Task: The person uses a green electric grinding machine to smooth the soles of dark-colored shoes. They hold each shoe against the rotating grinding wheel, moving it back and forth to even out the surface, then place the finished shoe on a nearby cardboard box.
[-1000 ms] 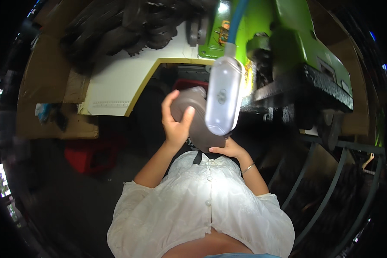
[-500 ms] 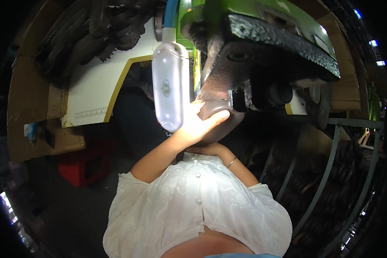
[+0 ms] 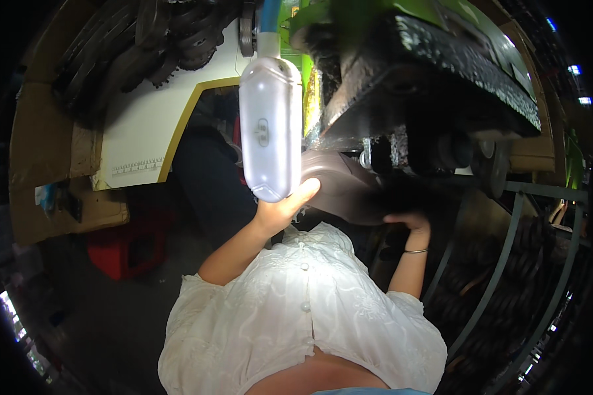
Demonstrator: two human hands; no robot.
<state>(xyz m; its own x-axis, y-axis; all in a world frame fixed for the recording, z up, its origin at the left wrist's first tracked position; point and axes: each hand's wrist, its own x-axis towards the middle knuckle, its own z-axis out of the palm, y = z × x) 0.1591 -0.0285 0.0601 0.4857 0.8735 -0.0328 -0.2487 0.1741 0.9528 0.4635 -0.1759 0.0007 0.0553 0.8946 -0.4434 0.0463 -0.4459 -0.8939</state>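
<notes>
Between my two hands is a dark brown, smooth, curved piece that looks like a shoe sole [image 3: 339, 187], tilted below the machine's front. My left hand [image 3: 286, 205] grips its left end, thumb on top; the other fingers are hidden under it and behind the lamp. At the right end, my right hand [image 3: 412, 220] has its fingers against the lower edge, partly lost in shadow. Directly above the sole juts the green and black machine [image 3: 454, 72], its dark round parts facing me. A white oblong lamp [image 3: 271, 131] hangs in front of my left hand.
On a white board with a yellow edge [image 3: 138, 145], at far left, lies a pile of dark soles [image 3: 145, 52]. Cardboard [image 3: 36, 151] stands beside it. A red stool [image 3: 125, 250] is on the floor at left. To the right, a metal rack [image 3: 514, 237] holds several dark pieces.
My right hand has moved out to the right from beneath the sole. The sole now lies more crosswise, and my left hand has shifted slightly down. The view has shifted a little.
</notes>
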